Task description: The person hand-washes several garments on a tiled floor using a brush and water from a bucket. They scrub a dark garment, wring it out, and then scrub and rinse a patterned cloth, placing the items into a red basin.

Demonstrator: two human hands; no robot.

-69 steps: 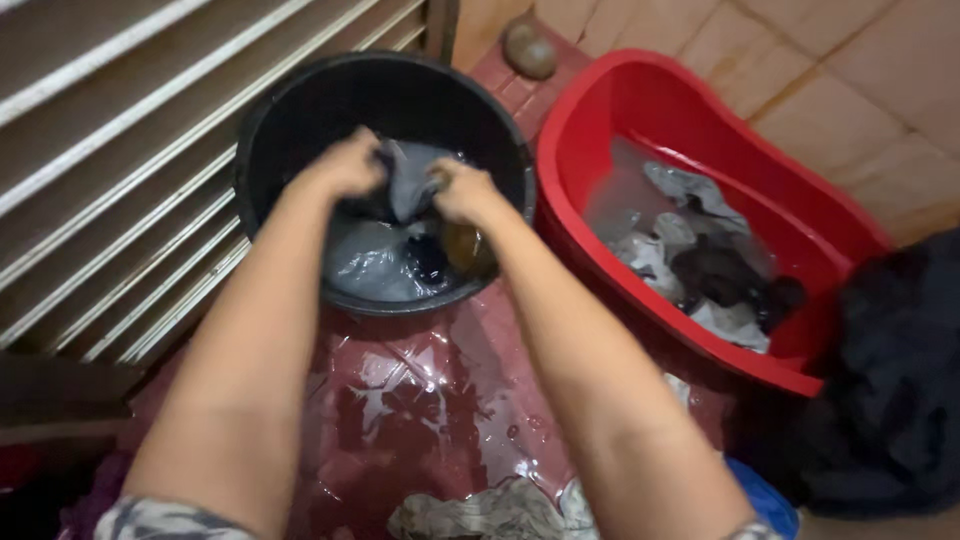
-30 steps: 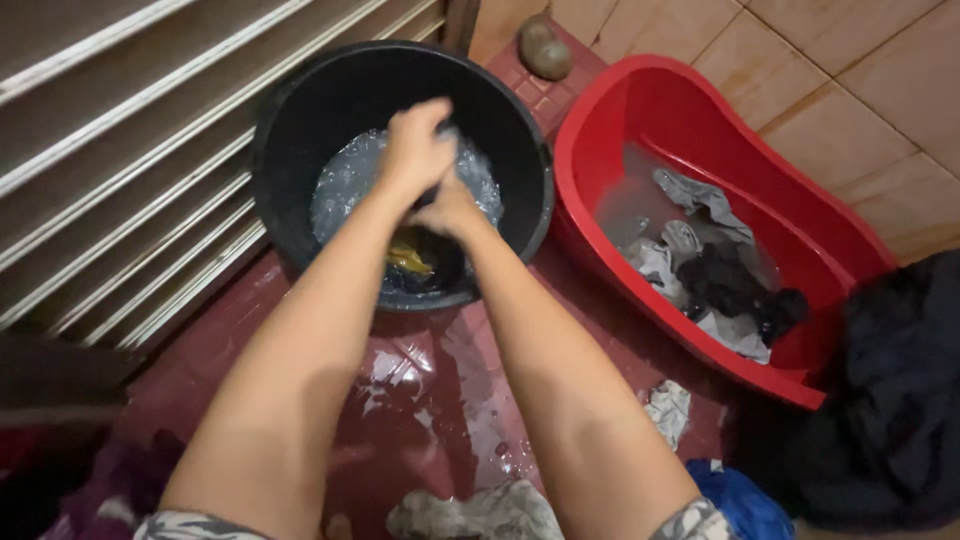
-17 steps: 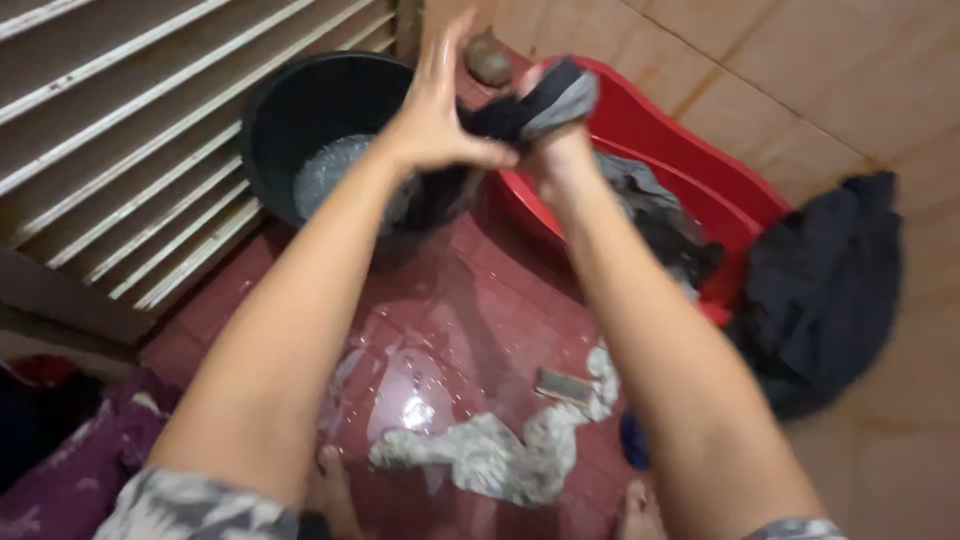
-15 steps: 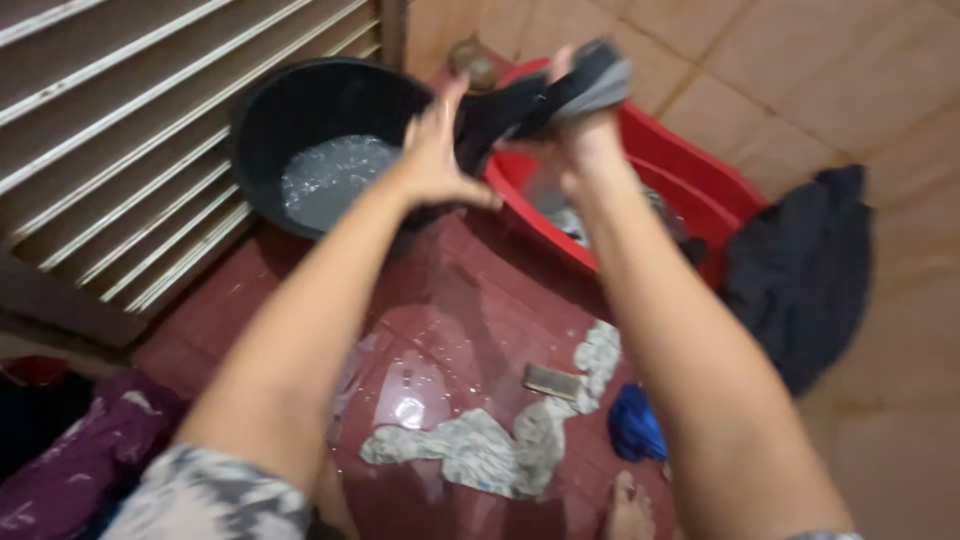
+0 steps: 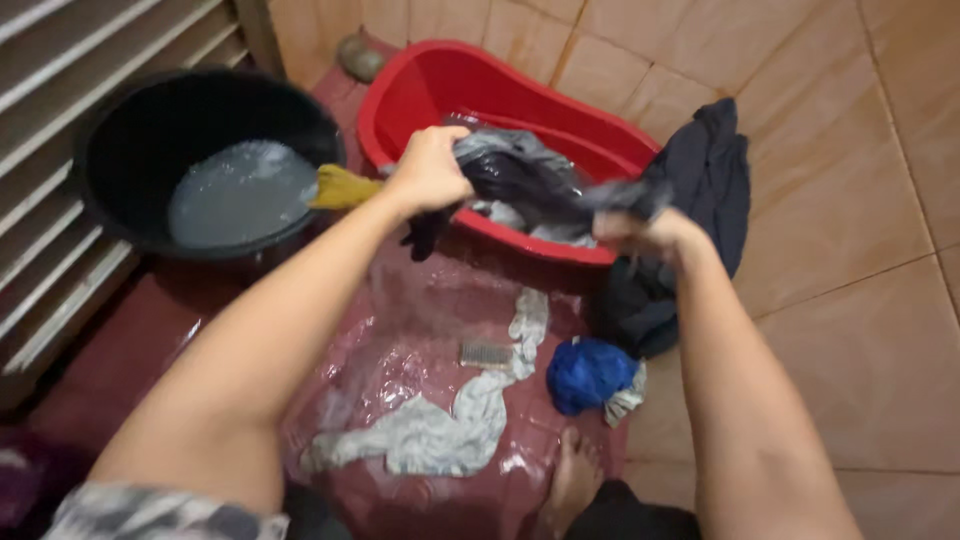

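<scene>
Head view, listed from largest item to smallest:

- Tiled floor (image 5: 850,330): tan tiles to the right; wet dark-red surface in the middle, serving as the work area.
- Red tub (image 5: 420,80): oblong, holding water and soaking grey and dark cloth; it stands just beside the black basin.
- Black basin (image 5: 120,120): round, part-filled with cloudy water.
- Dark pile of clothing (image 5: 705,170): heaped on the tiles against the tub's right end.
- Dark wet garment (image 5: 530,185): stretched between both hands above the tub's near rim, judged so that drips fall into the tub.
- Grey rag (image 5: 430,435): lying flat on the wet floor.
- Left hand (image 5: 432,172): fingers curled tight on one end of the garment.
- Right hand (image 5: 645,232): blurred, fingers apparently closed on the other end.
- Blue cloth bundle (image 5: 588,372): near a bare foot.
- Scrub brush (image 5: 487,353): resting on the rag.
</scene>
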